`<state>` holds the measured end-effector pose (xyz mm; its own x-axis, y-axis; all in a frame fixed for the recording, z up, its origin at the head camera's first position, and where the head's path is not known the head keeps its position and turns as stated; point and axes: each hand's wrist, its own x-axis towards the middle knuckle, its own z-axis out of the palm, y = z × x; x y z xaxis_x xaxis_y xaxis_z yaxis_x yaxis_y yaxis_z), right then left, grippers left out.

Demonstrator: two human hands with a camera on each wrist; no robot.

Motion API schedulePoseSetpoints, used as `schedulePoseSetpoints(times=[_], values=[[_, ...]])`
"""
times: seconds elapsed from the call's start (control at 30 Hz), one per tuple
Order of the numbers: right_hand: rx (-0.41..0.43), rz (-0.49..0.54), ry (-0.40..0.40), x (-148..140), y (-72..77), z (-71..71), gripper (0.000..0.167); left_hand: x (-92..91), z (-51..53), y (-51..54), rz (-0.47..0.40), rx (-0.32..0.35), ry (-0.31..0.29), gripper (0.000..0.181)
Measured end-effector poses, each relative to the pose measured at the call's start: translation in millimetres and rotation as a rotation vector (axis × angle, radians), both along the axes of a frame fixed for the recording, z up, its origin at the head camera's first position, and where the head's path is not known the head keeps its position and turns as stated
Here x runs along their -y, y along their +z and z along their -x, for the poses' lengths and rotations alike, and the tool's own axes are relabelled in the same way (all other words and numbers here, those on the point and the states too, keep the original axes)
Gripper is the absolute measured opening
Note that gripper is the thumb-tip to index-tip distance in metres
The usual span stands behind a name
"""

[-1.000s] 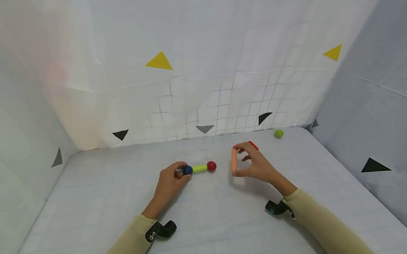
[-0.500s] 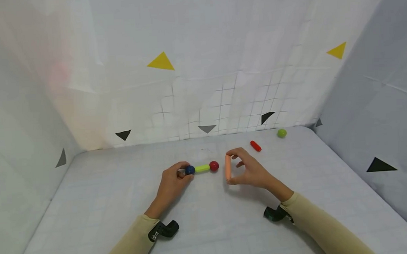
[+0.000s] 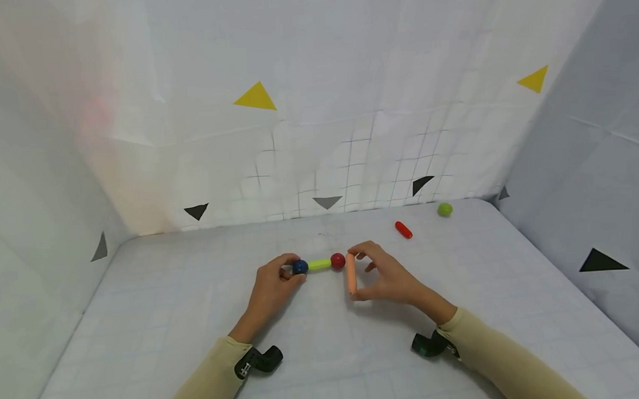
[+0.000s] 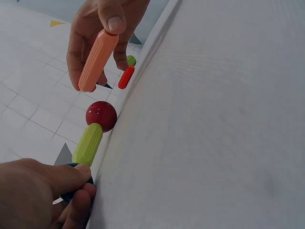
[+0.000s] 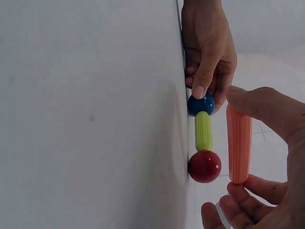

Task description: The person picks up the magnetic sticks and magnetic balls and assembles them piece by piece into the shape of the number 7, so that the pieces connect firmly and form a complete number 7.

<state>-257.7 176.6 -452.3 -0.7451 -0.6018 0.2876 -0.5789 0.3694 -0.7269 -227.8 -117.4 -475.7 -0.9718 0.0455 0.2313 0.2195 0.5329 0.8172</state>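
Observation:
A blue ball, a yellow-green ribbed rod and a red ball are joined in a line on the table. My left hand pinches the blue ball between thumb and fingers at the left end. With thumb and fingertips at its two ends, my right hand holds an orange ribbed rod. In the head view this rod appears just right of the red ball, crosswise to the line. A gap separates the orange rod from the red ball in the left wrist view.
Behind my right hand lies a short red rod on the white table. A green ball rests near the back right corner. White sheets with triangle marks rise at the back and both sides.
My right hand has brought the orange rod left and slightly nearer me, towards the red ball, uncovering the red rod. My left hand keeps its pinch on the blue ball.

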Motion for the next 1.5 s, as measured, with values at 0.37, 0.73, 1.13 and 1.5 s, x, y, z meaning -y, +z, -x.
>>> schedulePoseSetpoints(times=[0.37, 0.73, 1.13, 1.5], values=[[0.033, -0.083, -0.012, 8.8, -1.7, -8.1, 0.081, -1.3, 0.9, -0.6, 0.003, 0.011, 0.006, 0.037], [0.076, -0.148, -0.025, 13.6, -6.6, -11.5, 0.083, 0.3, 1.9, -1.7, 0.009, -0.015, 0.0, 0.036], [0.092, -0.142, -0.036, 17.2, -11.0, -13.4, 0.082, -0.7, 1.2, -2.6, 0.01, -0.008, 0.003, 0.036], [0.057, -0.149, -0.055, 19.9, -12.5, -15.1, 0.084, -1.2, 0.1, 0.5, 0.001, -0.015, 0.003, 0.036]])
